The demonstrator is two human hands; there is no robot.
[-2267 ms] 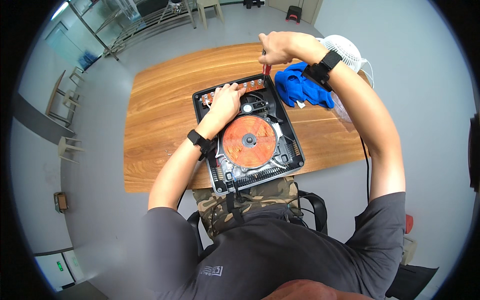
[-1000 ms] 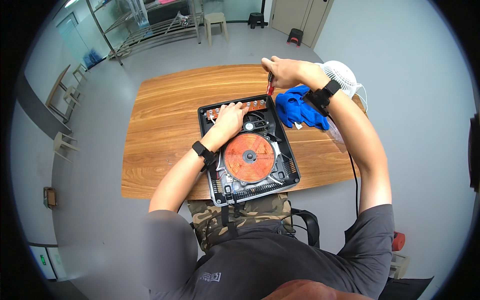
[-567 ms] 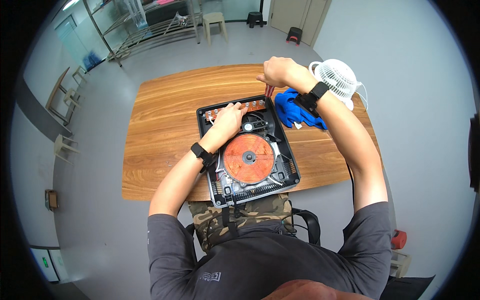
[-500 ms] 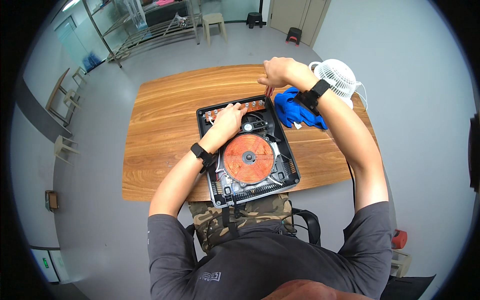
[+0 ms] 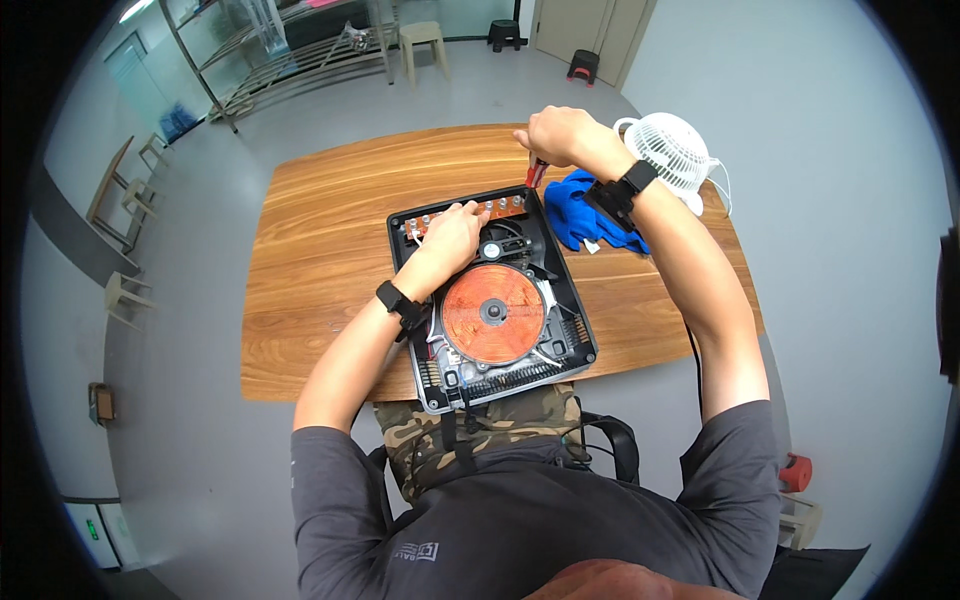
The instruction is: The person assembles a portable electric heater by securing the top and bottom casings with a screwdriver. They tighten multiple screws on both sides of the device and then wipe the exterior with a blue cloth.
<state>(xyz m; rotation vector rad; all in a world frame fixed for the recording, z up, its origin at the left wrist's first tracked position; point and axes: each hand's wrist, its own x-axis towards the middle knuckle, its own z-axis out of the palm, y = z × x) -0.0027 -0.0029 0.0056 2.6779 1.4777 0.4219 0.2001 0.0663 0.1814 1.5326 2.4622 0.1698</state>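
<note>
An opened induction cooker (image 5: 572, 297) lies on the table, its round copper coil (image 5: 470, 335) and small fan (image 5: 491, 251) exposed. Along its far edge runs a narrow orange-brown circuit board (image 5: 507, 207) with several round silver parts. My left hand (image 5: 450, 238) bends over this board, its fingers closed on the middle of it; part of the board is hidden underneath. Above the cooker's far right corner, my right hand (image 5: 560, 137) grips a screwdriver (image 5: 537, 174) by its red handle. The screwdriver points down at the corner by the board's end; its tip is too small to make out.
A crumpled blue cloth (image 5: 580, 218) lies right of the cooker, beside a white fan (image 5: 670, 150) with a round grille. The wooden table (image 5: 310, 260) bears them all. Beyond it stand a metal rack (image 5: 300, 75) and several stools, one of them beige (image 5: 422, 45).
The whole view has shifted slightly. My right hand has tilted a little and more of the screwdriver's red handle shows. My left hand stays on the board.
</note>
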